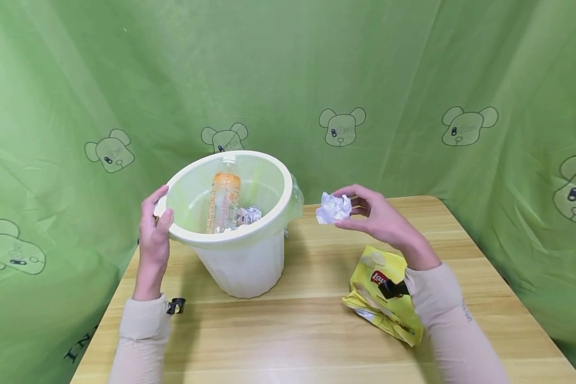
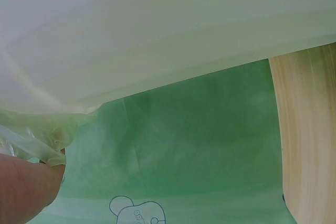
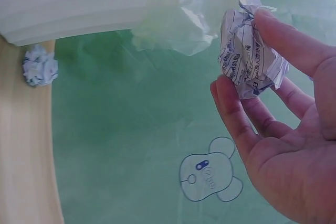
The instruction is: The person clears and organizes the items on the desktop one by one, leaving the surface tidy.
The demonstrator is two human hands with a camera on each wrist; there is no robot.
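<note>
Centre of the head view: the right hand (image 1: 381, 218) pinches a crumpled paper ball (image 1: 333, 208) between thumb and fingertips, held just right of the white bin (image 1: 230, 250). The left hand (image 1: 154, 234) grips the bin rim at centre left, fingers curled over it. A yellow chip bag (image 1: 381, 298) lies on the table (image 1: 288, 341), lower right.
</note>
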